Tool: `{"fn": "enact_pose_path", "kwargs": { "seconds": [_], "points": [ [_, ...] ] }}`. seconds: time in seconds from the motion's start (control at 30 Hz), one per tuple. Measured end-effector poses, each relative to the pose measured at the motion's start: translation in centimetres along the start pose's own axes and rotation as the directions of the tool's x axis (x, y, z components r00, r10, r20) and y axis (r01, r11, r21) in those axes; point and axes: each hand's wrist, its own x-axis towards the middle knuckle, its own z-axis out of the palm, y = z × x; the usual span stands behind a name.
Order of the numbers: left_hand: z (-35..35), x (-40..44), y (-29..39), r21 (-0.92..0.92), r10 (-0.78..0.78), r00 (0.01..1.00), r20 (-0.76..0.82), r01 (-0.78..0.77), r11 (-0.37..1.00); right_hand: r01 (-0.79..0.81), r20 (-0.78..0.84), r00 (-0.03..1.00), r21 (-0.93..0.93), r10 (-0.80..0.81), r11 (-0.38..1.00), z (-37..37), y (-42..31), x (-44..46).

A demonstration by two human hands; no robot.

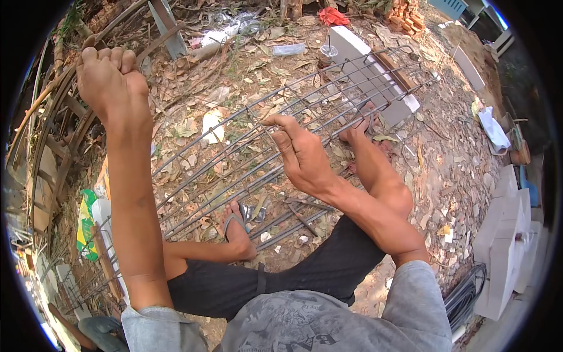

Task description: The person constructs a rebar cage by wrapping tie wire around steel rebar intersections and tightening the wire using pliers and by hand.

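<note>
A cage of tied steel reinforcing bars stretches diagonally across the ground in front of me. My right hand is over its middle, thumb and index finger curled together near a bar tie. Whatever sits between those fingertips is too small to make out. Raised at the upper left, my left hand is closed in a fist, away from the bars, and its inner side is hidden. A pale block with a wooden strip lies under the cage's far end. Between my legs rests a dark metal tool.
A drink cup stands beside the far block. Bricks are piled at the back. Pale blocks and a coil of dark wire lie at right. Curved slats border the left; another person's leg shows at lower left.
</note>
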Motion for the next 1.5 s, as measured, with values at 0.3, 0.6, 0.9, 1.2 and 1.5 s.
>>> {"fn": "enact_pose_path", "kwargs": {
  "seconds": [0.3,0.6,0.9,1.2,1.5],
  "points": [
    [-1.2,1.3,-0.3,-0.063,-0.13,0.991,-0.024,0.129,0.99,-0.031,0.136,0.99,-0.057,0.039,0.998,1.5,1.5,-0.4],
    [1.9,-5.4,-2.4,0.013,-0.202,0.976,0.086,0.202,0.979,-0.022,0.189,0.982,0.066,0.009,0.998,1.4,0.9,-0.2],
    [1.2,-6.6,-5.3,0.301,-0.243,0.948,0.206,0.175,0.937,-0.062,-0.024,0.998,-0.121,0.059,0.991,-3.6,3.0,2.4],
    [2.5,-14.4,-7.3,0.44,-0.409,0.789,0.459,0.198,0.876,0.121,-0.213,0.968,-0.054,-0.13,0.991,-2.5,0.4,2.6],
    [3.9,-11.1,-3.3,0.553,-0.463,0.733,0.498,0.143,0.821,0.163,-0.299,0.921,-0.286,-0.249,0.944,-4.1,1.3,2.7]
  ]
}}
